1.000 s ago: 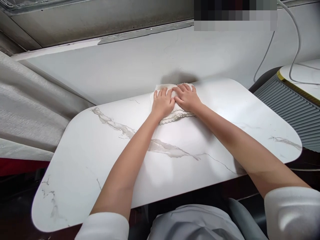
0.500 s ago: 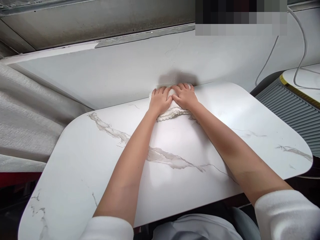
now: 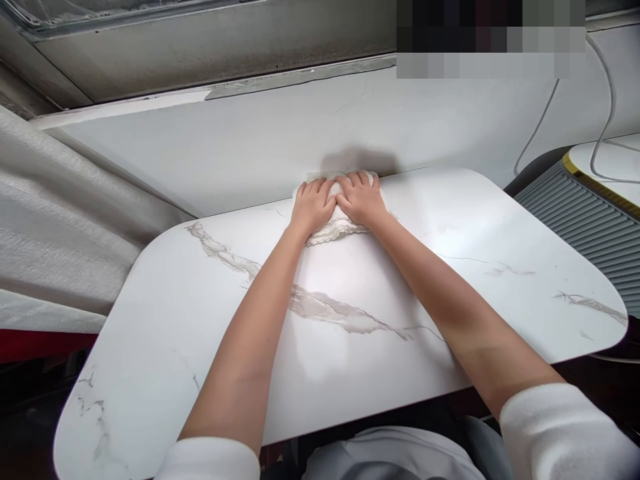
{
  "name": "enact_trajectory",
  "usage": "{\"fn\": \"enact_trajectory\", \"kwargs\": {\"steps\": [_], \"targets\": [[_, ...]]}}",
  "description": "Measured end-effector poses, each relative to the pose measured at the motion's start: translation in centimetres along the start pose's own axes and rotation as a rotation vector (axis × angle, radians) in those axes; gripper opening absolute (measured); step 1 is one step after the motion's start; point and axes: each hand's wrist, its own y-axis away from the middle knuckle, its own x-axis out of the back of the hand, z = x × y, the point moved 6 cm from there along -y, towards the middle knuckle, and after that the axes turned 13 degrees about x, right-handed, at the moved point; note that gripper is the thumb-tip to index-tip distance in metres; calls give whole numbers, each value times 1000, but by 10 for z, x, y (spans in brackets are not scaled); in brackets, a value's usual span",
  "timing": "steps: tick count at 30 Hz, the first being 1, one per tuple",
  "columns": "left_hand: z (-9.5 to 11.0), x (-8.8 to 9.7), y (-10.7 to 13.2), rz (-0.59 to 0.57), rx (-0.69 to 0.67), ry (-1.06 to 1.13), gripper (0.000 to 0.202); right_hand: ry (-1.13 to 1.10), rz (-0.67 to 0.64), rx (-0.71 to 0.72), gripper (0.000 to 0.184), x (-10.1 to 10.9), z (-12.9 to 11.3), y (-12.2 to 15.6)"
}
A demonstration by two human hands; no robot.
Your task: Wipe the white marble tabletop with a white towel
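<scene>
Head view: white marble-patterned table (image 3: pixel 350 387); at its far edge, near the middle, a layered white cloth (image 3: pixel 338 229) has slid slightly left, now covering a different strip; left hand (image 3: pixel 313 205) and right hand (image 3: pixel 364 201) lie flat on it, fingers slightly spread

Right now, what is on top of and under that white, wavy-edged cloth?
The person's bare left hand and right hand rest on the white, wavy-edged cloth. Under it is the white, marble-veined table; the patch it covers cannot be seen.
</scene>
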Motion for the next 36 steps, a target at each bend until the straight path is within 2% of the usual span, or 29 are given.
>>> {"fn": "enact_trajectory", "kwargs": {"steps": [6, 14, 25, 32, 36], "targets": [[-13, 6, 17, 16, 32, -10, 49, -35, 14, 59, 55, -1, -20, 5], [-8, 14, 58, -2, 72, -47, 50, -44, -22, 81, 56, 5, -41, 35], [22, 26, 160, -29, -2, -57, 49, -31, -70, 92, 56, 25, -80, 137], [24, 45, 241, 19, -81, -47, 47, -78, -75, 188, 57, 35, -123, 204], [20, 54, 269, 42, -66, -51, 46, -91, -60, 261, 58, 37, -144, 222]]}}
